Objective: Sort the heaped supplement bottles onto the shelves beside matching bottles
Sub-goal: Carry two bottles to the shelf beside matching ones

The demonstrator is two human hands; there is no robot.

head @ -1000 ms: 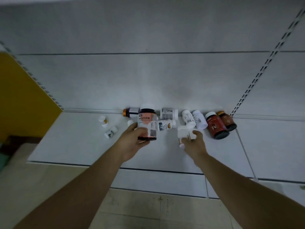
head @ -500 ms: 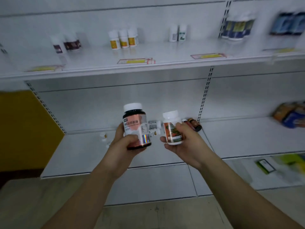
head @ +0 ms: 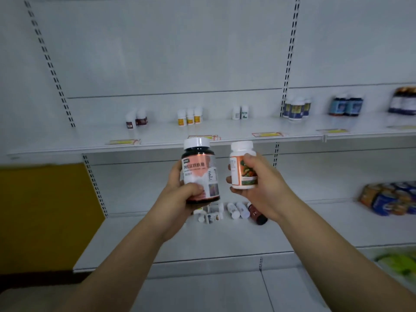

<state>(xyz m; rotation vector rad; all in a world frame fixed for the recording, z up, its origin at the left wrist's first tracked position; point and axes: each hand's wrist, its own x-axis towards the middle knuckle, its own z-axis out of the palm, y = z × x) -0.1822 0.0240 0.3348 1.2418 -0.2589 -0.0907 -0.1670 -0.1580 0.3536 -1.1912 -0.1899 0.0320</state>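
My left hand (head: 180,194) grips a dark bottle with a pink label and white cap (head: 200,170), held upright in front of the shelving. My right hand (head: 258,183) grips a smaller white bottle with an orange picture label (head: 242,163), also upright, just right of the first. Below and behind them the heap of bottles (head: 227,212) lies on the lower shelf (head: 225,244), among it a dark red bottle (head: 256,215). On the upper shelf (head: 225,134) stand groups of white bottles with brown labels (head: 136,119), yellow labels (head: 190,117) and green labels (head: 240,112).
Blue-labelled bottles (head: 297,108) and darker blue ones (head: 345,105) stand further right on the upper shelf. Coloured packets (head: 387,198) lie at the right of the lower shelf. A yellow panel (head: 45,210) closes the left side. Price tags (head: 266,134) line the shelf edge.
Both hands lifted their bottles off the heap and raised them; the right hand picked up the white bottle. My view tilted up from the lower shelf to the upper shelf.
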